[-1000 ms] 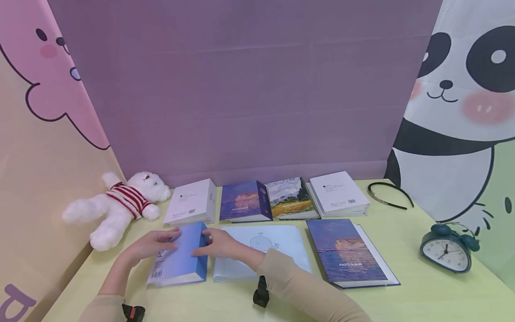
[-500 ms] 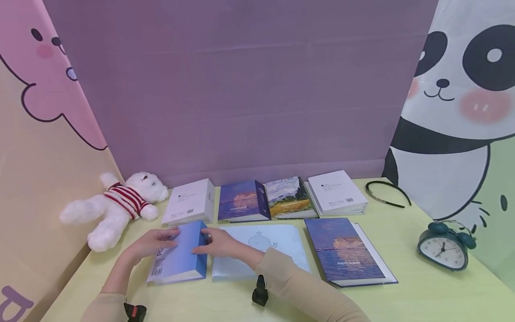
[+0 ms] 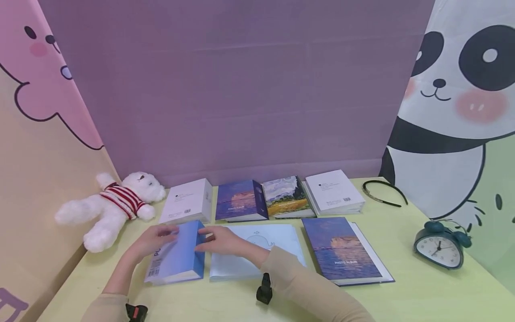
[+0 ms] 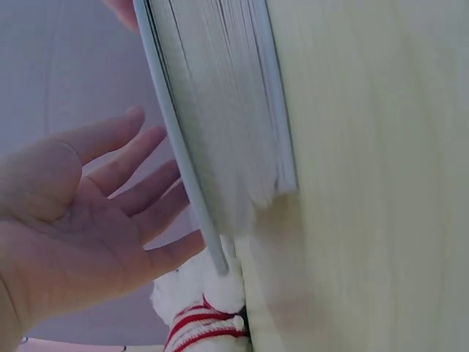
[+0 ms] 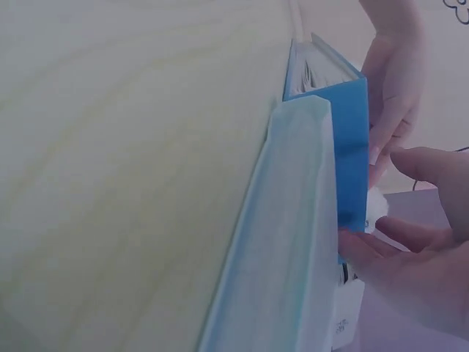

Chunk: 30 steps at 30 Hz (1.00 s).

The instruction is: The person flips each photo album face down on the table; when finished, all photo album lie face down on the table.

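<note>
A thick blue photo album (image 3: 185, 257) lies flat at the left front of the table, its cover fading from pale lilac to blue. My left hand (image 3: 152, 241) rests its fingers on the upper left of that cover; the left wrist view shows them spread, touching the cover's edge beside the page block (image 4: 220, 103). On the other side, my right hand (image 3: 227, 242) has its fingertips at the blue spine (image 5: 353, 139), thumb held apart from the fingers. A pale blue album with a whale drawing (image 3: 237, 266) lies just right of it, partly under my right forearm.
Along the back lie a white album (image 3: 187, 201), a seascape album (image 3: 237, 200), a landscape album (image 3: 286, 197) and another white one (image 3: 334, 192). A larger seascape album (image 3: 346, 250) sits front right, near a headband (image 3: 384, 193) and alarm clock (image 3: 439, 246). A plush bear (image 3: 120, 201) lies left.
My right thumb has drawn back slightly to the right, from the cover's edge toward the spine. The left hand keeps its place on the album. The head view has shifted a little.
</note>
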Available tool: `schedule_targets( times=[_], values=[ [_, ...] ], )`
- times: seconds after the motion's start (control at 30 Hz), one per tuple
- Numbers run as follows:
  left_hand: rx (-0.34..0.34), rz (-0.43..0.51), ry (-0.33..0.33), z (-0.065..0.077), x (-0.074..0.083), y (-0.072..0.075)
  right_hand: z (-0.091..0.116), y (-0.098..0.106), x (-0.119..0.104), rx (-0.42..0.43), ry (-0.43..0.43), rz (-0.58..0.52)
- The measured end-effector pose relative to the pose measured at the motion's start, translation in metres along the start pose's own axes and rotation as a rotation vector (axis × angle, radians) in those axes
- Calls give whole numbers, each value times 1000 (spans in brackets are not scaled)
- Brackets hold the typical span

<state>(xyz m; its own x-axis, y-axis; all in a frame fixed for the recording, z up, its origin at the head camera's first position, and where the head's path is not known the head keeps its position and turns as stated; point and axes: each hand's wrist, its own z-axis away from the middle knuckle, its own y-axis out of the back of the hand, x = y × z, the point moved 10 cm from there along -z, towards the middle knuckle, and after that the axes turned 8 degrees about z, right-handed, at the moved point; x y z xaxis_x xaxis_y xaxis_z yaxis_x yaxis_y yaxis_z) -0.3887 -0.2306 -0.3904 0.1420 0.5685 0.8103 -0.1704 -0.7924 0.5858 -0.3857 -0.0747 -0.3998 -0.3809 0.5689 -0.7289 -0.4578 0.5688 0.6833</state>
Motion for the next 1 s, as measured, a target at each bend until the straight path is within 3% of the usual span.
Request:
schedule_targets(
  times=[0.17, 0.33, 0.43, 0.63, 0.83, 1.0],
  values=[
    [25, 53, -68, -3, 14, -7, 8, 13, 0, 40, 40, -7],
    [21, 83, -186, -9, 39, -18, 17, 28, 9, 75, 53, 21],
    [-8, 107, -212, -12, 52, -28, 25, 36, 18, 78, 50, 30],
    [-135, 200, -152, -21, 66, -61, 44, 52, 32, 79, 45, 34],
    [-164, 137, -41, -29, 62, -86, 57, 63, 41, 79, 47, 61],
    [-178, 113, 61, -27, 53, -96, 60, 58, 53, 57, 28, 93]
  ],
)
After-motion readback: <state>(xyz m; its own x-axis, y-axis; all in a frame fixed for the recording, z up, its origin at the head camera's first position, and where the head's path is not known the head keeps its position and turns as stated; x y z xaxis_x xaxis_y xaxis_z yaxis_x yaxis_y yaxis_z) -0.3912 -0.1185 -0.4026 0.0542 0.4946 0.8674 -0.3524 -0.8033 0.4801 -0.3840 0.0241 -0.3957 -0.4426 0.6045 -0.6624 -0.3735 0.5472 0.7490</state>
